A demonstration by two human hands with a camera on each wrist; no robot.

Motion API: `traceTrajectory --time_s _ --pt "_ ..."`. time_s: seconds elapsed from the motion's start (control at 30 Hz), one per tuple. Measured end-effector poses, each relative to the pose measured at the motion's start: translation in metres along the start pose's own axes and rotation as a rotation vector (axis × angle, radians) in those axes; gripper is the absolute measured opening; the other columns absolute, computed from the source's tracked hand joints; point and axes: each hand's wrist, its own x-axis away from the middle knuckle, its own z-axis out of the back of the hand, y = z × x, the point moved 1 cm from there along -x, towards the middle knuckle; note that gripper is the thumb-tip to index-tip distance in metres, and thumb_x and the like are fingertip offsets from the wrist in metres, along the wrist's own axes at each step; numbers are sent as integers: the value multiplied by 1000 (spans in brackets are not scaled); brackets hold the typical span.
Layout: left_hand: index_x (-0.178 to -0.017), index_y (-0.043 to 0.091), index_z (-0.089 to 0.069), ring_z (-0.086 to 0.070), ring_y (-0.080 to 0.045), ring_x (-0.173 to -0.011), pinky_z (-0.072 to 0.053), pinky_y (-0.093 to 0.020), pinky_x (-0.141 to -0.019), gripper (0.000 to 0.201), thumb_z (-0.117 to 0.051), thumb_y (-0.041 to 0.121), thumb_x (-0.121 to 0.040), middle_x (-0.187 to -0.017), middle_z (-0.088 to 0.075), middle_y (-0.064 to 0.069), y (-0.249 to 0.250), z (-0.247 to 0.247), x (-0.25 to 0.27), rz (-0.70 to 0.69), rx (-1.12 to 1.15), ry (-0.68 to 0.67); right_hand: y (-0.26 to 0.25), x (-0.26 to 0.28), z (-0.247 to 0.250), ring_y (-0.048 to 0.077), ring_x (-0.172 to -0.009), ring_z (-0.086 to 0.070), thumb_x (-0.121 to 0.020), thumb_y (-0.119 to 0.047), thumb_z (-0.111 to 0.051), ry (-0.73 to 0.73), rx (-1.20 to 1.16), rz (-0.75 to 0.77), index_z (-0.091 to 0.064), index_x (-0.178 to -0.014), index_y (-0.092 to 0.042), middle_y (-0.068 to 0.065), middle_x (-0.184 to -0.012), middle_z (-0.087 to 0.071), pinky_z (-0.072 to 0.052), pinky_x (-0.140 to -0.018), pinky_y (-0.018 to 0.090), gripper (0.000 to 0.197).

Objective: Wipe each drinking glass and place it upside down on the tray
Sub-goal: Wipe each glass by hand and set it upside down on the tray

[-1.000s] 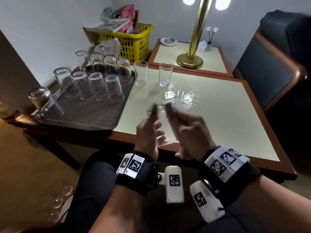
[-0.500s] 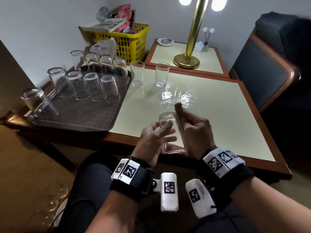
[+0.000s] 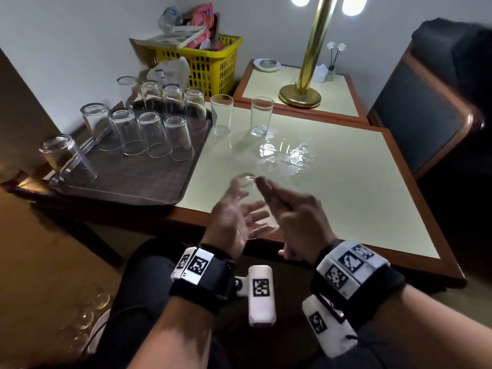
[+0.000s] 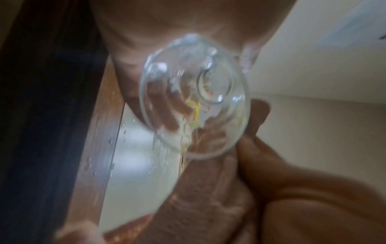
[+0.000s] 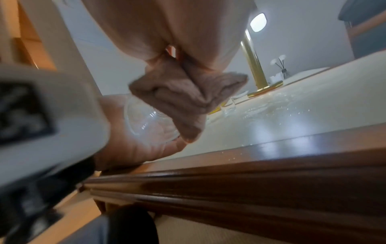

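A clear, wet drinking glass [image 3: 246, 194] is held between both hands over the table's near edge, blurred by motion. My left hand [image 3: 239, 209] cradles it with thumb and fingers round its side [image 4: 194, 99]. My right hand [image 3: 275, 199] has its fingers curled against the glass [image 5: 146, 120] from the right. No cloth shows. Several glasses [image 3: 154, 137] stand upside down on the dark tray [image 3: 127, 182] at the left. Two upright glasses [image 3: 221, 114] [image 3: 261, 115] stand on the table behind.
A puddle of water [image 3: 285, 155] lies mid-table beyond the hands. One glass [image 3: 66, 158] leans at the tray's left edge. A brass lamp base [image 3: 299, 95] and a yellow basket [image 3: 213, 67] stand at the back. A chair [image 3: 426, 110] is on the right.
The glass has been turned between my hands. Half a second ago my left fingers wrapped its side; now they are more spread beneath it. Both hands stay over the table edge.
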Motion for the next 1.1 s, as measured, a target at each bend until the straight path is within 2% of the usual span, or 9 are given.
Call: traceTrajectory --time_s 0.1,0.23,0.37,0.5,0.6,0.67,0.8,0.97,1.1 --pt "-116 16 -59 -63 -27 -89 -50 -43 -76 72 -86 58 -65 -103 -65 -10 -3 -9 3 -77 -69 -59 4 -18 6 -8 -54 -51 -98 -37 -65 167 43 0 -73 -121 -37 -25 -83 -68 -43 -55 17 24" --pt "-127 18 -57 -63 -40 -111 -52 -49 -88 77 -47 80 -81 -123 -63 -17 0 -1 -7 -4 -47 106 3 2 -5 -16 -61 -61 -100 -19 -63 -16 21 -19 -68 -130 -27 -13 -117 -70 -46 -53 4 32" --pt "-116 16 -59 -63 -33 -91 -54 -50 -85 55 -73 57 -82 -107 -62 -17 -5 -5 -1 -5 -123 -82 11 -15 3 -5 -46 -47 -97 -44 -65 155 35 -58 -72 -123 -39 -27 -74 -59 -40 -51 16 27" --pt "-118 24 -63 -63 -26 -96 -52 -44 -85 78 -62 85 -69 -117 -62 -8 -6 -2 -11 -61 53 194 8 7 -7 -16 -71 -61 -96 -15 -69 -49 121 42 -69 -130 -27 -31 -117 -66 -47 -63 4 36" --pt "-129 18 -58 -67 -36 -106 -56 -54 -86 60 -61 61 -88 -120 -65 -18 -4 2 -8 29 -57 8 5 -2 -1 -7 -55 -61 -97 -30 -68 20 94 -26 -70 -127 -33 -30 -106 -70 -48 -48 15 30" --pt "-122 13 -59 -65 -29 -88 -55 -50 -82 55 -78 45 -82 -109 -63 -16 -6 -5 -5 -14 -96 -60 10 -15 8 -7 -60 -60 -97 -42 -67 143 48 -65 -70 -125 -36 -24 -100 -72 -54 -63 22 30" --pt "-120 16 -58 -61 -29 -92 -49 -48 -94 67 -53 74 -87 -115 -62 -13 0 -8 -9 -51 43 218 8 3 -4 -3 -75 -68 -95 -18 -71 -22 71 -37 -69 -129 -32 -31 -112 -68 -55 -61 15 37" --pt "-115 13 -55 -63 -35 -92 -56 -44 -74 43 -70 45 -89 -113 -61 -19 -5 -7 -1 13 -98 -64 7 -12 6 -6 -54 -61 -97 -43 -66 168 104 -80 -71 -123 -39 -21 -103 -73 -55 -62 23 27" --pt "-131 12 -50 -64 -40 -107 -55 -47 -79 87 -56 80 -77 -123 -59 -19 -4 -5 -3 22 -40 99 3 6 -6 -10 -63 -67 -99 -29 -64 46 17 -77 -70 -128 -26 -8 -120 -72 -52 -55 12 30"
